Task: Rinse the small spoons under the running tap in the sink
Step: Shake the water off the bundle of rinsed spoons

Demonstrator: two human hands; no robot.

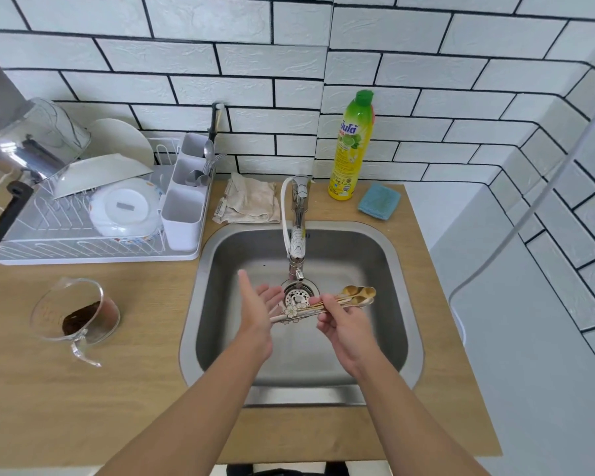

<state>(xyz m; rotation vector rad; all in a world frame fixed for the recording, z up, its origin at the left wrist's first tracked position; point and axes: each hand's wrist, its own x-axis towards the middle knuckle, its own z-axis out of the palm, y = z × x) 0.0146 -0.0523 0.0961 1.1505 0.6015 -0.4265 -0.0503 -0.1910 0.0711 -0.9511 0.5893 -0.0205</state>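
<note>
A bunch of small gold spoons (pixel 356 296) with flower-shaped handle ends lies crosswise over the steel sink (pixel 385 269), just in front of the drain (pixel 298 297). My right hand (pixel 340 321) pinches the bunch by the handles, bowls pointing right. To the left, my left hand (pixel 256 310) is held flat with straight fingers, its palm against the handle ends. The chrome tap (pixel 298 228) stands above the drain; I cannot tell whether water runs from its spout.
A dish rack (pixel 83 255) with plates, a pot and a cutlery holder stands at the left. A glass measuring jug (pixel 76 314) with brown dregs sits on the wooden counter. Behind the sink are a cloth (pixel 251 201), a yellow dish soap bottle (pixel 351 146) and a blue sponge (pixel 380 201).
</note>
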